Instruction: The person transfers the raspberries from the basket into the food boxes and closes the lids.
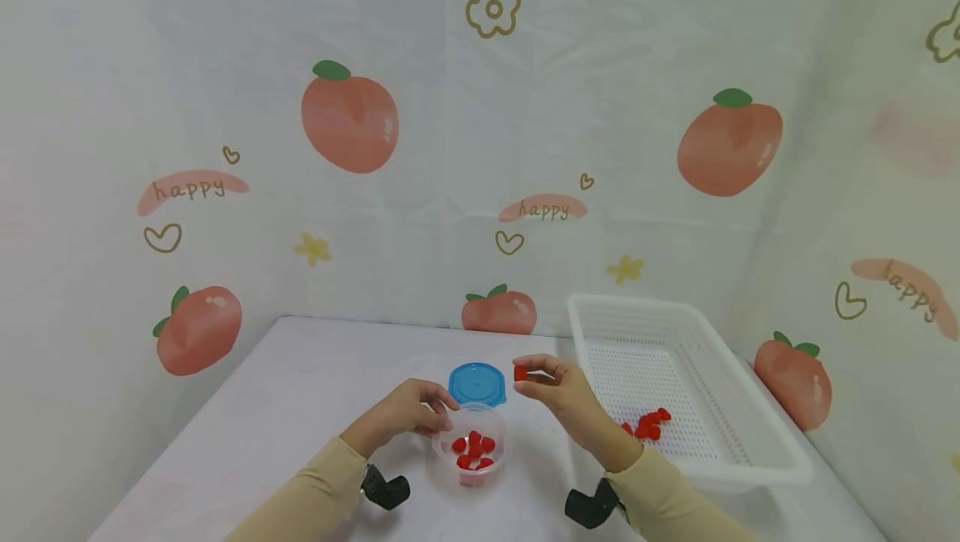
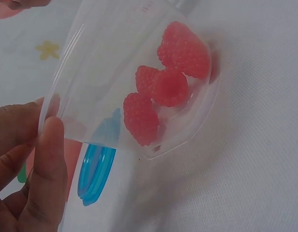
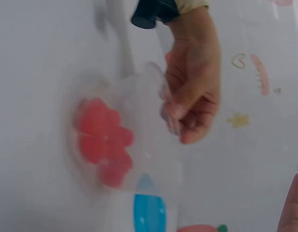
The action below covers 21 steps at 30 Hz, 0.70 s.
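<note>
My left hand (image 1: 414, 409) pinches the rim of a clear plastic tub (image 2: 96, 82) between thumb and fingers. Several red raspberries (image 2: 171, 87) lie at the bottom of this tub, which stands on the table. Up to the right of the tub, my right hand (image 1: 561, 396) holds one red raspberry (image 1: 520, 373) in its fingertips. Just behind the tub lies a blue lid (image 1: 477, 383), also visible in the left wrist view. The right wrist view is blurred; only part of a right finger (image 3: 291, 208) shows at its edge, and the held raspberry is out of sight there.
A white perforated basket (image 1: 720, 350) stands on the right side of the table, with several red raspberries (image 1: 648, 425) near its front left. Behind the white table (image 1: 300, 367) hangs a curtain (image 1: 420, 250) printed with fruit and flowers.
</note>
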Each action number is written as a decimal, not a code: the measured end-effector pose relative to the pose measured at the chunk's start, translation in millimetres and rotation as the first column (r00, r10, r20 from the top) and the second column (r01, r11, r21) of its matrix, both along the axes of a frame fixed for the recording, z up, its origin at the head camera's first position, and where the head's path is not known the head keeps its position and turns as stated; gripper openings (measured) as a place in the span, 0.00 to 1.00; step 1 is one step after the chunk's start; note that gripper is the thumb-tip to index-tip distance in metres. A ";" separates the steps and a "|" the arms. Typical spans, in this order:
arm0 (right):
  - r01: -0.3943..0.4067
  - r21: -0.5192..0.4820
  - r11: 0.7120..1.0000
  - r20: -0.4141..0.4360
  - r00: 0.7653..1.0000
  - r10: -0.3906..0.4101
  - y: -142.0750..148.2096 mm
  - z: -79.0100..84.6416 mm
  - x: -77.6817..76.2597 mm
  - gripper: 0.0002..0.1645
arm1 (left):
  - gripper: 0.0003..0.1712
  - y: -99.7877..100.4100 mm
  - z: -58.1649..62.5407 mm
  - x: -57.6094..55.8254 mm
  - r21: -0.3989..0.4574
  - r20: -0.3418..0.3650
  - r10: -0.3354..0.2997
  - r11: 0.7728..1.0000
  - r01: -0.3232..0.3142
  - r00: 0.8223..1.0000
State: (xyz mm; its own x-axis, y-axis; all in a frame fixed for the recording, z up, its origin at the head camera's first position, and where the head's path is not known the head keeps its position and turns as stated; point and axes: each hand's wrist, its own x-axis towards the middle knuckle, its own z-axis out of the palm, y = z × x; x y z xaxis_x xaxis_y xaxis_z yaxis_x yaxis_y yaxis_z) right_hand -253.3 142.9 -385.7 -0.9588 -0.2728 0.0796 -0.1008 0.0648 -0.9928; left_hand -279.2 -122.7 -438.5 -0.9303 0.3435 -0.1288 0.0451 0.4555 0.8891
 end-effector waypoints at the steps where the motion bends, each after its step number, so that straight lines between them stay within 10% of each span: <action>1: -0.013 0.003 1.000 0.002 1.000 0.013 -1.8 -3.4 1.1 0.23 | 0.13 0.2 -0.3 0.0 -0.003 -0.001 0.001 1.000 -0.001 1.000; 21: -0.086 0.128 0.988 0.093 0.993 0.074 -16.0 -49.4 13.3 0.22 | 0.14 1.3 3.7 1.7 -0.005 0.004 -0.008 1.000 0.008 1.000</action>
